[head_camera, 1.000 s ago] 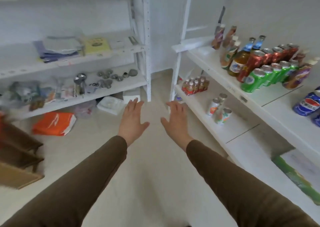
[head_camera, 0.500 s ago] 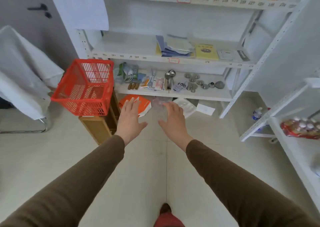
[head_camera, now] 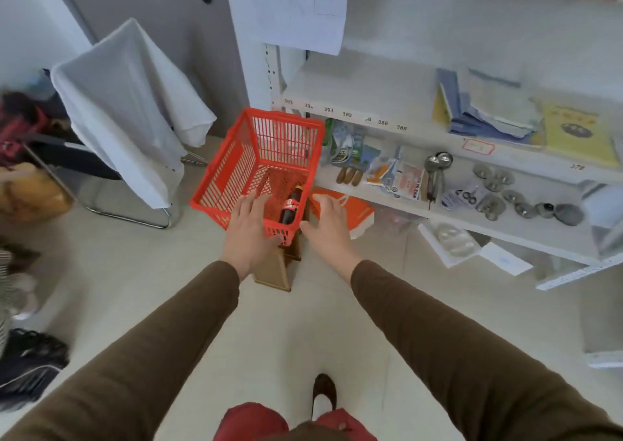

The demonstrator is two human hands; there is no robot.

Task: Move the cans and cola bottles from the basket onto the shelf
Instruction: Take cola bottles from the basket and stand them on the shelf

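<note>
Bottom centre of the frame, a shoe on pale floor tiles, and two brown sleeves reaching up toward the middle. The left hand hovers over the near rim of the red basket, fingers spread and relaxed, gripping nothing. Whether the palm touches the rim, I cannot tell. The right hand hangs just right of the basket, fingers loose and straight, holding nothing either.

Inside the basket, one cola bottle lies on its side against the near right corner, cap pointing away. No cans show in there from this angle.

Now the risk. The basket sits on a narrow wooden stand, and it looks wider than its perch. Press down on that near rim with the left hand and the whole thing could tip forward, I reckon, spilling the bottle to the floor. The bottle lies low in a corner too, so a grab from above may catch the mesh wall or only pinch the slim neck, and a smooth round bottle could roll away.

Just behind the right hand, an orange packet lies on the floor. Centre right, the white shelf carries tools, round metal pieces and papers. Upper left, a white cloth drapes a chair beside a grey door. A wide swing with the bottle could clip that shelf edge.
</note>
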